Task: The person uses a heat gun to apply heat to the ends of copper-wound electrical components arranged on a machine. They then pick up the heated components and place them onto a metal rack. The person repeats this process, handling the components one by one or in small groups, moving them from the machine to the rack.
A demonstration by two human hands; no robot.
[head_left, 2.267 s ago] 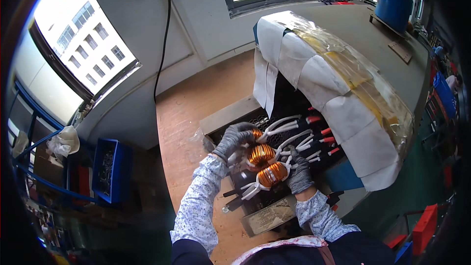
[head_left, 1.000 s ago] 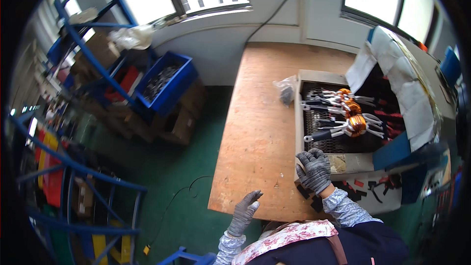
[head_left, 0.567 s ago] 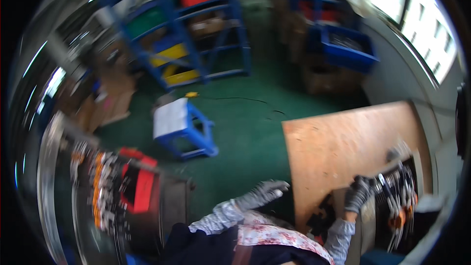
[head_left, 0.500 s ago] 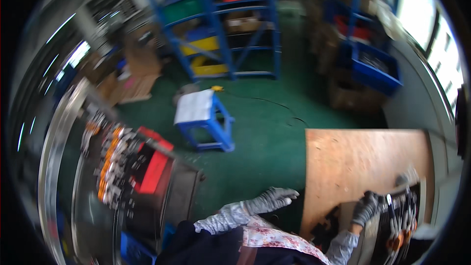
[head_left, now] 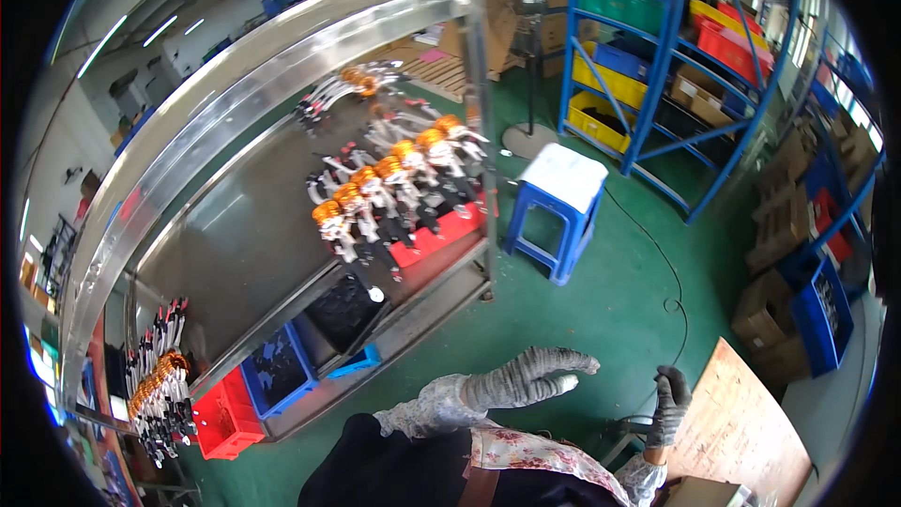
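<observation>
My left hand, in a grey glove with a silvery patterned sleeve, reaches out in front of my body. Its fingers are stretched and nothing is in them. My right hand, gloved in grey with dark fingertips, is raised beside the wooden board. Its fingers point up, a little bent and apart, and no held object shows. Nearest on the left is a metal rack, carrying a row of orange copper coils with white-sleeved, black-ended leads. Another bunch of coils is at the rack's near left corner.
A blue stool with a white top stands ahead. Under the rack's edge are a blue bin, a red bin and a black tray. Blue shelving holds coloured bins beyond. A cable runs along the green floor.
The view has swung left, bringing the rack to the front. My right hand has come away from the row of tools at the board's edge. My left hand remains stretched out.
</observation>
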